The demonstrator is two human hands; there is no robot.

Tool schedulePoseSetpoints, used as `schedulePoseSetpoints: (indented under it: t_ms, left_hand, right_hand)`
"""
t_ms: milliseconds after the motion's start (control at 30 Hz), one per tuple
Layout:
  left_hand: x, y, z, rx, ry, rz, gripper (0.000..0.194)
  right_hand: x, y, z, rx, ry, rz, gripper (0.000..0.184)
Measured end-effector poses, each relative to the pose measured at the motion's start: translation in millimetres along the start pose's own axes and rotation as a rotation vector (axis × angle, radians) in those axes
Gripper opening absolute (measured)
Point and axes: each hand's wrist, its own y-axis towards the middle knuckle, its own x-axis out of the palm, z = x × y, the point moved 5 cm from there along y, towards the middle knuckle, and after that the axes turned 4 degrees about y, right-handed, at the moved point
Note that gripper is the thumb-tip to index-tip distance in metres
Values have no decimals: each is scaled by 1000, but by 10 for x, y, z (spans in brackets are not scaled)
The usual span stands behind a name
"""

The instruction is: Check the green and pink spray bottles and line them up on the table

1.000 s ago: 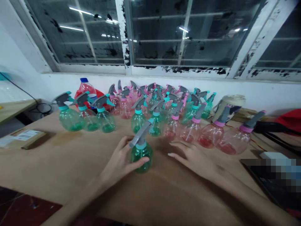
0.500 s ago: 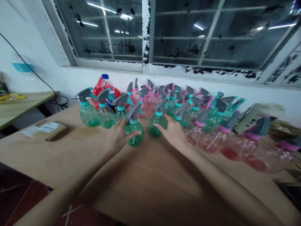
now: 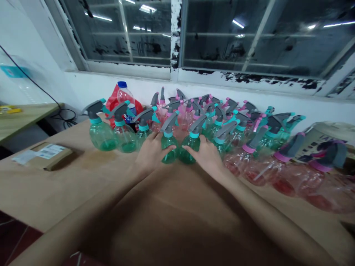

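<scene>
My left hand (image 3: 152, 152) is wrapped round a green spray bottle (image 3: 169, 157), its thumb across the front. Beside it, my right hand (image 3: 207, 155) grips a second green spray bottle (image 3: 186, 156) by its right side. Both bottles stand upright close together, with turquoise collars and grey trigger heads. To the left stand several more green spray bottles (image 3: 101, 137). Just right of my right hand are another green spray bottle (image 3: 221, 146) and a row of pink spray bottles (image 3: 256, 173). More pink and green ones crowd behind, partly hidden.
The brown table (image 3: 155, 207) stretches towards me. A flat cardboard box (image 3: 51, 157) lies at the left, and a clear bottle with a blue cap (image 3: 124, 94) stands by a red bag at the back. A printed bag (image 3: 323, 138) sits at the right, below the window.
My left hand has shifted its green spray bottle right and slightly back, closing the gap to the one in my right hand. The camera view has shifted a little.
</scene>
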Motion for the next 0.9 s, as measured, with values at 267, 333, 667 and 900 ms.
schedulePoseSetpoints:
  t_ms: [267,333,667,900]
  left_hand:
    - [53,16,23,-102,-41,42,44]
    - [63,17,32,-103,-51,44,43]
    - [-137,-357,99,-86,-90,117,52]
    - [-150,-661,373,-32,-438,-154,67]
  right_hand:
    - [-52,-33,-56,-23,-36,-43,68]
    - [-70,-54,-71,-20,-44,-61,68]
    - [-231,-398,-127,-76,-142,-104,64]
    - [-519,-868,-145,-129,-157,-121,53]
